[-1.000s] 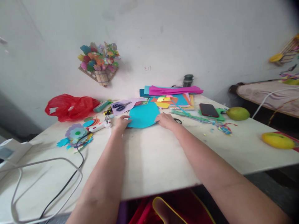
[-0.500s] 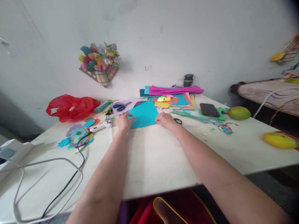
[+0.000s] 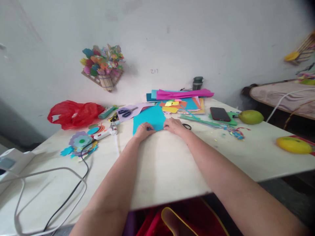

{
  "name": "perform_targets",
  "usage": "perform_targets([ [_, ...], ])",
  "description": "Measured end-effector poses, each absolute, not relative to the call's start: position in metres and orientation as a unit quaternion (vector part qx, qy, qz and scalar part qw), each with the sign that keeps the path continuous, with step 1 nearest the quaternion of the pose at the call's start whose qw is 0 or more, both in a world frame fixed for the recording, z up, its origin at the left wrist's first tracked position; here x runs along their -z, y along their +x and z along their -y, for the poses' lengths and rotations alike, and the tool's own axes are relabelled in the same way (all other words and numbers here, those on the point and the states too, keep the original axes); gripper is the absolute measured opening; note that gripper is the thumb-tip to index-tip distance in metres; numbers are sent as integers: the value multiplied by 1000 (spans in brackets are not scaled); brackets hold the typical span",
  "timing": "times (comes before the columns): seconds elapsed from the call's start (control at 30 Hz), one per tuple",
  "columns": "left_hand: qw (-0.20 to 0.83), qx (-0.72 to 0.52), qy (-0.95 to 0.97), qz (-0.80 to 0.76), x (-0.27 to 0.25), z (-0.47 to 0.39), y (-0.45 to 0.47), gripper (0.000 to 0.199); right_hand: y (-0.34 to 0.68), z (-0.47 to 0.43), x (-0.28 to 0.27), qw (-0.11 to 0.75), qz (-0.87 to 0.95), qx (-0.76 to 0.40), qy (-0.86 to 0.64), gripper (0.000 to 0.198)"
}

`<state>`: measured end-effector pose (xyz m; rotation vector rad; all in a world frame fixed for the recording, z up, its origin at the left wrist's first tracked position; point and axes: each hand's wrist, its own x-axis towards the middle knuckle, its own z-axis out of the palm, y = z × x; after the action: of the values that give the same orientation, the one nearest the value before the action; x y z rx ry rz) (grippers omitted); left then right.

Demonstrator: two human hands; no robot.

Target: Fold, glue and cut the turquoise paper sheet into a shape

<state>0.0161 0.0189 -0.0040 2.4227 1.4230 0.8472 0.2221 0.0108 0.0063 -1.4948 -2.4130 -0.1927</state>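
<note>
A bright blue sheet of paper lies on the table in front of me. My left hand is at its near edge, fingers curled and closed on the paper. At the near right corner my right hand pinches the same sheet between thumb and fingers. Dark-handled scissors rest on a lilac sheet behind and left of the blue one. Just right of my right hand is a black ring, perhaps a roll of tape. A white glue gun lies left of my left hand.
Paper flowers, a red plastic bag and cables occupy the left side. Coloured sheets are stacked at the back. Green strips, a phone, a green mango and a yellow mango lie to the right.
My left hand has moved right, from the sheet's left edge to the middle of its near edge, its fingers now curled there. My right hand stays at the near right corner.
</note>
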Motion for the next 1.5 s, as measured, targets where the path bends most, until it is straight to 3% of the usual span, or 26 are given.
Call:
perform_targets([
  [0.7, 128, -312, 812, -476, 7, -21, 17, 16, 197, -5, -2, 163, 855, 64, -488, 17],
  [1.33, 62, -259, 824, -500, 3, -19, 21, 7, 190, -14, -1, 142, 838, 44, -525, 19],
  [1.5, 46, -235, 808, -539, 6, -21, 20, 17, 188, -14, -1, 133, 835, 51, -532, 21],
])
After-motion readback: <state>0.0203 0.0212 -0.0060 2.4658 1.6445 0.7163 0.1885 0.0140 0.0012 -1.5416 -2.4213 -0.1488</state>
